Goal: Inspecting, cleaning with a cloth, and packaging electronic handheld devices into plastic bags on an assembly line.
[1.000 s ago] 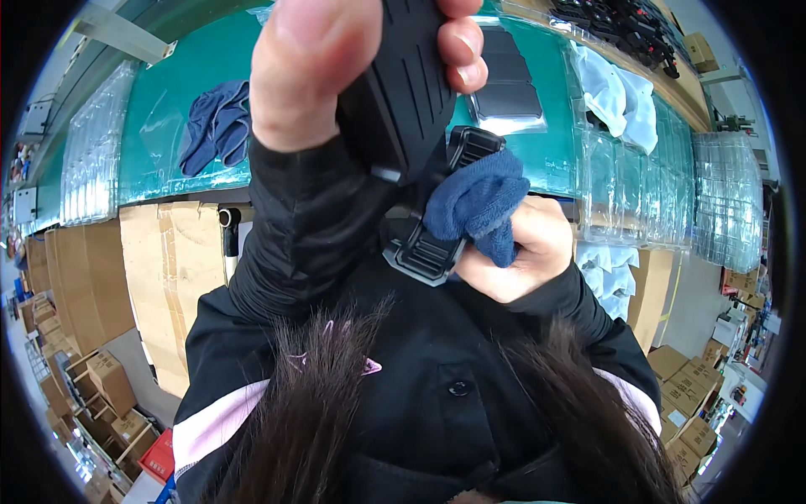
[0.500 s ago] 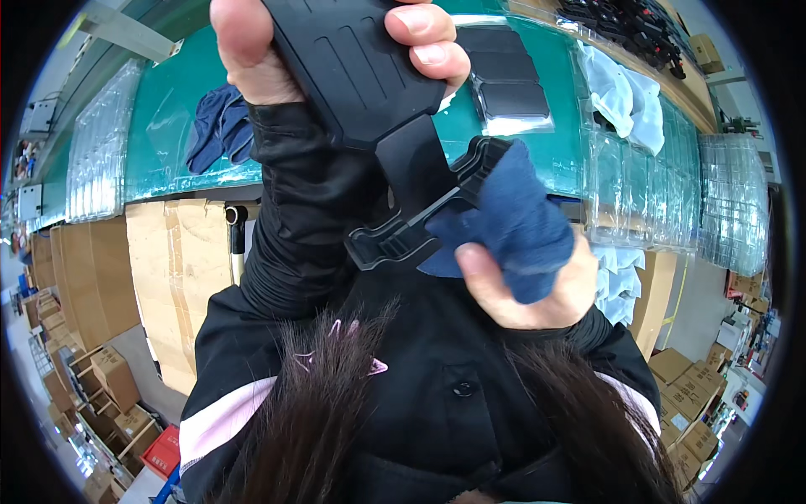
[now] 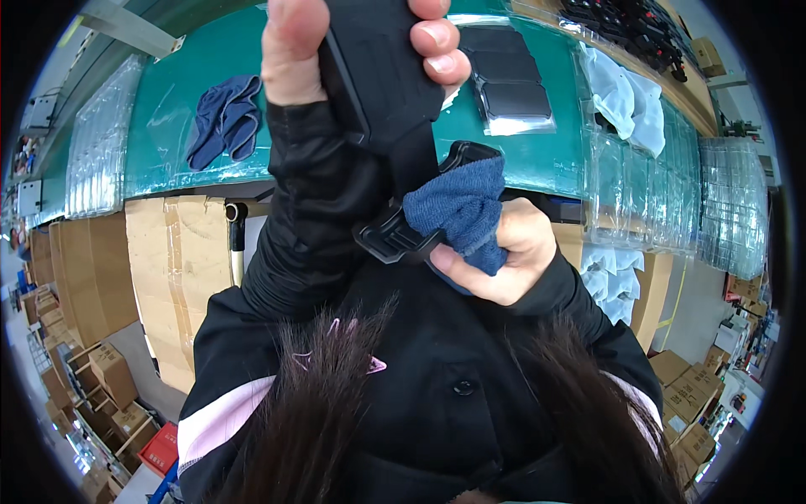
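Note:
My left hand (image 3: 292, 63) grips a black plastic part (image 3: 378, 76) by its broad ribbed panel, thumb on one side and fingertips on the other. From the panel a narrower neck runs down to a crosspiece with flared, stepped ends; one end (image 3: 399, 239) shows below the cloth. My right hand (image 3: 516, 256) is closed on a blue cloth (image 3: 457, 206), which lies against the crosspiece and hides its middle. The right thumb is near the crosspiece's lower end. Most of the right fingers are behind the cloth.
Ahead is a green-topped table (image 3: 201, 50) with a crumpled dark blue cloth (image 3: 225, 122) and flat black parts (image 3: 516, 97) on clear plastic. Stacked clear trays (image 3: 642, 185) stand at right, with pale cloths (image 3: 625, 92) there. A cardboard sheet (image 3: 176, 286) is at left.
My right hand has moved left with the blue cloth, bringing it over the crosspiece's middle. My left hand has shifted slightly right and turned the black part.

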A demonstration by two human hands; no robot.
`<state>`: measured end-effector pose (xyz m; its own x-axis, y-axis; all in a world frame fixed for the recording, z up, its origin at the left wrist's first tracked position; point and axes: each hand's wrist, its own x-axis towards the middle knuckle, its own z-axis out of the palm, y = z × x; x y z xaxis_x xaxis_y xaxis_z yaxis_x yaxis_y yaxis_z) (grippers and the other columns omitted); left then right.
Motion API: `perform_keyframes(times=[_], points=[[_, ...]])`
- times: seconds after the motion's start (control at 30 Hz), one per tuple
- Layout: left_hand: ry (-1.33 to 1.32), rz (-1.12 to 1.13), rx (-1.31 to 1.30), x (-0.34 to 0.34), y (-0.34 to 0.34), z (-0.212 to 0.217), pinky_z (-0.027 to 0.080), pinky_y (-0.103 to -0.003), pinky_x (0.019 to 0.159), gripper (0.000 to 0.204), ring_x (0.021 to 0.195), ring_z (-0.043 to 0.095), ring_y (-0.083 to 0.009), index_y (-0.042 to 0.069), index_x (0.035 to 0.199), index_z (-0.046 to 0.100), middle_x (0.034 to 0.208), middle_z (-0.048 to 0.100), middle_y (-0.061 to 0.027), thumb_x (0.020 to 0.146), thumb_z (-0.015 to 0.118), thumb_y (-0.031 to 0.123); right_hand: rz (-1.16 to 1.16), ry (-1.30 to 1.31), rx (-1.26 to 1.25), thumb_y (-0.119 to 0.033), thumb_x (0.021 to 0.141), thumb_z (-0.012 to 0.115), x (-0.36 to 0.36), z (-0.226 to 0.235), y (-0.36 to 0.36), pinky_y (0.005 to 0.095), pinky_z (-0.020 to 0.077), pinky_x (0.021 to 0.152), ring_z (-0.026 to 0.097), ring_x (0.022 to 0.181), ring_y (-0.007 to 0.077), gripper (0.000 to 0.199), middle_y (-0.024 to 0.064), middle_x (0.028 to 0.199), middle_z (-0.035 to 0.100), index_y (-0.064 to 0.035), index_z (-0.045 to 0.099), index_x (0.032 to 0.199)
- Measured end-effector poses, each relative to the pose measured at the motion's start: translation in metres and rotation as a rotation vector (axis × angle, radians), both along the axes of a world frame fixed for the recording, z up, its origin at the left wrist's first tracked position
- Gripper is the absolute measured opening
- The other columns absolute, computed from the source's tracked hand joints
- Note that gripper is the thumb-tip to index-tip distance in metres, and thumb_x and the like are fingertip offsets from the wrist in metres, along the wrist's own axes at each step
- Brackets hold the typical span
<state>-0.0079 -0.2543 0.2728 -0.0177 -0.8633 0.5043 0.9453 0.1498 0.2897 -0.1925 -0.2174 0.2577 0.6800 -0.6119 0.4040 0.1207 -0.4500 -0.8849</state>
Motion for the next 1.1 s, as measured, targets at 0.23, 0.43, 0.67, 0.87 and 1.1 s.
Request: perform_keyframes(times=[0.23, 0.43, 0.67, 0.87, 1.1], points=[[0.231, -0.334, -0.023, 0.004, -0.015, -0.004, 0.044, -0.034, 0.076, 0.077, 0.089, 0.056, -0.0205, 0.006, 0.129, 0.044, 0.109, 0.059, -0.0108, 0.074, 0.067, 0.055, 0.005, -0.331, 0.455, -0.029, 0.075, 0.066, -0.032, 0.013, -0.015, 0.0419, 0.0421, 0.089, 0.055, 0.101, 0.0305, 0.053, 0.0182, 0.112, 0.056, 0.0033, 0.05, 0.114], [0.309, -0.531, -0.189, 0.013, -0.021, -0.01, 0.042, -0.033, 0.079, 0.08, 0.093, 0.055, -0.0216, 0.006, 0.133, 0.039, 0.115, 0.056, -0.0118, 0.074, 0.067, 0.053, -0.317, -0.253, 0.304, -0.042, 0.073, 0.072, -0.027, 0.039, -0.014, 0.0333, 0.0459, 0.08, 0.058, 0.084, 0.021, 0.073, 0.0142, 0.093, 0.059, 0.0101, 0.045, 0.116], [0.571, -0.578, 0.306, -0.012, 0.017, 0.018, 0.05, -0.033, 0.075, 0.072, 0.084, 0.057, -0.0223, -0.005, 0.12, 0.041, 0.099, 0.055, -0.0138, 0.081, 0.059, 0.054, 0.154, 0.125, -0.224, -0.048, 0.055, 0.082, -0.013, 0.02, -0.041, 0.0362, 0.0231, 0.103, 0.036, 0.124, 0.0267, 0.086, 0.0173, 0.124, 0.049, 0.0079, 0.052, 0.113], [0.305, -0.187, 0.704, -0.026, 0.02, 0.002, 0.049, -0.031, 0.077, 0.051, 0.081, 0.056, -0.0191, -0.003, 0.102, 0.05, 0.088, 0.055, -0.009, 0.088, 0.052, 0.046, 0.242, 0.162, 0.48, -0.032, 0.055, 0.087, -0.001, 0.015, -0.044, 0.0329, 0.0296, 0.1, 0.049, 0.109, 0.0205, 0.087, 0.015, 0.128, 0.045, 0.009, 0.047, 0.12], [0.229, -0.01, 0.715, -0.026, 0.011, 0.001, 0.047, -0.037, 0.089, 0.064, 0.095, 0.054, -0.027, -0.006, 0.112, 0.042, 0.103, 0.052, -0.0168, 0.085, 0.055, 0.051, -0.077, -0.383, 0.245, -0.022, 0.077, 0.071, 0.016, 0.023, -0.041, 0.0344, 0.0315, 0.1, 0.052, 0.111, 0.0259, 0.04, 0.0199, 0.116, 0.056, 0.0043, 0.056, 0.103]])
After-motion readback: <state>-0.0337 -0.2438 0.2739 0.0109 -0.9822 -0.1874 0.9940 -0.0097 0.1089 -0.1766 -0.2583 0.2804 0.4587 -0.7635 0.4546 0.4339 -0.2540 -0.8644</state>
